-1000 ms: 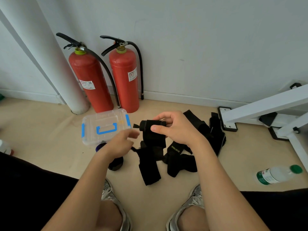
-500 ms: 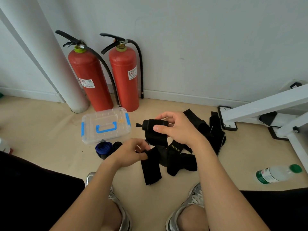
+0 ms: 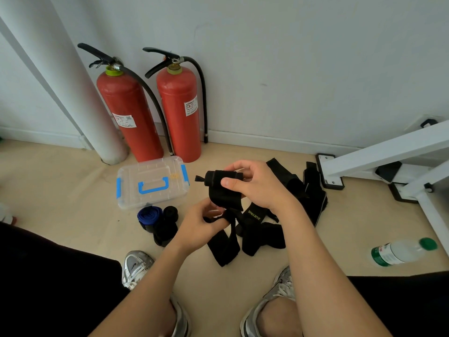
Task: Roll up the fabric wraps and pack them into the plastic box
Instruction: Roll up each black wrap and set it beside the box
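Looking down through the head camera, I see two bare forearms reaching out over a tan floor [image 3: 60,190]. At centre the right hand [image 3: 257,188] holds a partly rolled black wrap [image 3: 220,183] in the air. Its grip is curled round the right end of the roll, thumb pressed on the front and fingers behind. A short tab sticks out of the roll toward 9 o'clock.

The unrolled tail of the wrap hangs toward 6 o'clock into the left hand [image 3: 201,224]. That grip is closed, pinching the fabric just below the roll.

A clear box [image 3: 150,183] with blue latches and a blue handle sits on the floor at 9 o'clock from the roll, nearby, with its lid on. A blue roll [image 3: 149,215] and a black roll [image 3: 170,212] lie side by side just beside the box, at its 6 o'clock edge.

Loose wraps [image 3: 262,237], all black, sprawl on the floor beneath the hands and out toward 3 o'clock. One shows the lettering XUEYING.

Two red extinguishers [image 3: 128,113] stand against the wall at 12 o'clock from the box, with a white pillar [image 3: 73,93] at 10 o'clock. A white frame [image 3: 379,152] crosses at 3 o'clock. A bottle [image 3: 401,251] with a green cap lies on its side at 4 o'clock. Grey shoes [image 3: 136,268] show at 6 o'clock.
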Motion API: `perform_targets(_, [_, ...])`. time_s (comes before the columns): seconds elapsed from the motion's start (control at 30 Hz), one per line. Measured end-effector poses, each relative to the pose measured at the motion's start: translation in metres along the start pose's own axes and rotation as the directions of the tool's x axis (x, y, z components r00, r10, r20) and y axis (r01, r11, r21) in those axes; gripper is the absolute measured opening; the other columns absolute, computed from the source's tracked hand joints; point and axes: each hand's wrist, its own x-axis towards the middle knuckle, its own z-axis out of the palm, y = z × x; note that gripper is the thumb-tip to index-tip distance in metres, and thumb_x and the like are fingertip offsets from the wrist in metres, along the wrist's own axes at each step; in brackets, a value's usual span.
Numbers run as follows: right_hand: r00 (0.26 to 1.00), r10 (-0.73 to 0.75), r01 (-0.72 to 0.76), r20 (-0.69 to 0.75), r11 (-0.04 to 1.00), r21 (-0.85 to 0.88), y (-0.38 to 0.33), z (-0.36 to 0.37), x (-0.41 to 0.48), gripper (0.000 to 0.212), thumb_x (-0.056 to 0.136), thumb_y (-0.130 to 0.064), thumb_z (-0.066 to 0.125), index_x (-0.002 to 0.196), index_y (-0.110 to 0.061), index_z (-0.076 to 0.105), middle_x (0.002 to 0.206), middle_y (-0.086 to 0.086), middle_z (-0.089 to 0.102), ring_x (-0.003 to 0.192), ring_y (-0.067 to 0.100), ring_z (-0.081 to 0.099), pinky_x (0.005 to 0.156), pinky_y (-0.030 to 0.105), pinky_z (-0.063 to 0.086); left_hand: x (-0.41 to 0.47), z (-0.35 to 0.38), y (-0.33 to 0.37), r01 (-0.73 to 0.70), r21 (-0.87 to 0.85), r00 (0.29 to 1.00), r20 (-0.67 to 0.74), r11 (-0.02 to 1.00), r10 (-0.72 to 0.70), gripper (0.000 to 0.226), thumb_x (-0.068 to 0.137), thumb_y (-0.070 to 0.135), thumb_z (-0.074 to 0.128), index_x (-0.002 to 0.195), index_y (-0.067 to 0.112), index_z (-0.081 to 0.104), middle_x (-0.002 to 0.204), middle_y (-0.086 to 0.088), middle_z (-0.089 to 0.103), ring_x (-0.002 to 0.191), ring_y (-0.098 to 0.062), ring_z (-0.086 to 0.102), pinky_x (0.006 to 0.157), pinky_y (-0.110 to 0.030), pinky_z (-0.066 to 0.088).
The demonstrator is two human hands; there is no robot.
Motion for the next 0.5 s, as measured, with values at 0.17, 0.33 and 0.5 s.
perform_targets(0.17, [1.000, 0.007, -0.007, 0.000, 0.999, 0.034, -0.0017, 0.0007, 0.0005, 0.028, 0.095, -0.028, 0.085, 0.120, -0.027, 0.073, 0.101, -0.002, 0.084, 0.095, 0.014, 0.082, 0.087, 0.040, 0.068, 0.0011, 0.0049, -0.0016, -0.098, 0.091, 0.990, -0.088, 0.991, 0.106, 0.017, 0.089, 0.019, 0.077, 0.093, 0.022, 0.062, 0.088, 0.002, 0.072, 0.087, -0.012, 0.073, 0.082, -0.020, 0.059])
perform_targets(0.33, [1.000, 0.006, -0.006, 0.004, 0.999, 0.054, -0.0034, 0.0022, 0.0000, 0.026, 0.095, -0.027, 0.085, 0.119, -0.026, 0.074, 0.099, -0.001, 0.084, 0.093, 0.015, 0.082, 0.087, 0.042, 0.068, 0.0035, 0.0050, 0.0007, -0.046, 0.018, 0.991, -0.125, 0.999, 0.048, 0.023, 0.097, 0.016, 0.078, 0.108, 0.023, 0.059, 0.089, -0.008, 0.067, 0.085, -0.027, 0.069, 0.083, -0.043, 0.062])
perform_targets(0.5, [0.999, 0.018, -0.021, 0.045, 0.997, 0.070, -0.0062, 0.0022, -0.0007, 0.026, 0.098, -0.026, 0.083, 0.121, -0.025, 0.073, 0.099, -0.001, 0.084, 0.094, 0.017, 0.082, 0.088, 0.043, 0.068, 0.0042, 0.0003, 0.0061, -0.004, -0.007, 1.000, -0.016, 1.000, 0.004, 0.038, 0.097, 0.022, 0.080, 0.128, 0.038, 0.064, 0.107, 0.001, 0.072, 0.099, -0.020, 0.067, 0.090, -0.036, 0.059])
